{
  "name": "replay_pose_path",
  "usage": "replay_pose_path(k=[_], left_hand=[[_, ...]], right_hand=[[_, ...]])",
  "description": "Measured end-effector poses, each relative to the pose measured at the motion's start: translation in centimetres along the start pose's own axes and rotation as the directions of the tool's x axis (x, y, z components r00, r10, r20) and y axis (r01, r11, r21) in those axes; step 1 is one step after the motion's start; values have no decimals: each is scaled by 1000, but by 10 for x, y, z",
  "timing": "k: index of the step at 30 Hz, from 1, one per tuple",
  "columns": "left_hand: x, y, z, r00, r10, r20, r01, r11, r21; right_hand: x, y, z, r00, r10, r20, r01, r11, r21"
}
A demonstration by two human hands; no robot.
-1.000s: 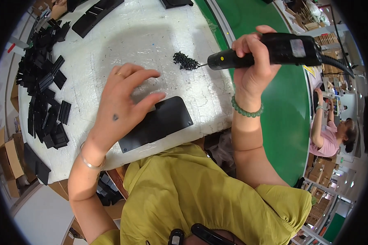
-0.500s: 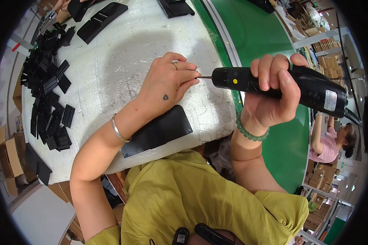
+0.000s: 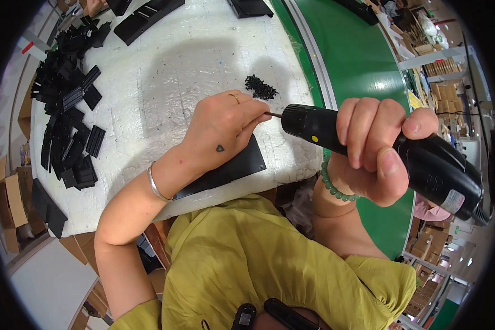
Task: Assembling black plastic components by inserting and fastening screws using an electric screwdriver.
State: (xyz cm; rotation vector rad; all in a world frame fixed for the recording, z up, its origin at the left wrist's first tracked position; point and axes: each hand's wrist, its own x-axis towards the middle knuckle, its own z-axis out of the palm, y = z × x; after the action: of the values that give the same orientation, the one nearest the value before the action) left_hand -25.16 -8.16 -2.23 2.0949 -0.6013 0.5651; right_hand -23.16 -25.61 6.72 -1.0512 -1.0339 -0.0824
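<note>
Driver [image 3: 443, 173]: was held sideways, bit [image 3: 275, 114] pointing left.
Right hand [image 3: 373, 137]: wrapped the driver, bearing its weight.
Left hand [image 3: 219, 129]: pinched the bit's tip, seemingly steadying it (any screw was hidden).
Panel [image 3: 242, 165]: lay beneath, near the body.
Screws [image 3: 260, 87]: sat heaped beyond, within reach.

There is one power screwdriver [image 3: 313, 124], one screw heap [image 3: 260, 88], one bangle [image 3: 153, 187], one bead bracelet [image 3: 330, 188] and one ring [image 3: 234, 98].
</note>
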Motion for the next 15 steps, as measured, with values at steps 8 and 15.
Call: replay_pose_path(k=[8, 15], left_hand=[[-16, 4, -15, 998, -37, -51, 35, 999, -39], [-42, -15, -46, 972, -236, -5, 236, 972, 20]], right_hand=[[1, 0, 14, 997, 4, 80, -7, 1000, 30], [-3, 13, 28, 998, 44, 34, -45, 998, 41]])
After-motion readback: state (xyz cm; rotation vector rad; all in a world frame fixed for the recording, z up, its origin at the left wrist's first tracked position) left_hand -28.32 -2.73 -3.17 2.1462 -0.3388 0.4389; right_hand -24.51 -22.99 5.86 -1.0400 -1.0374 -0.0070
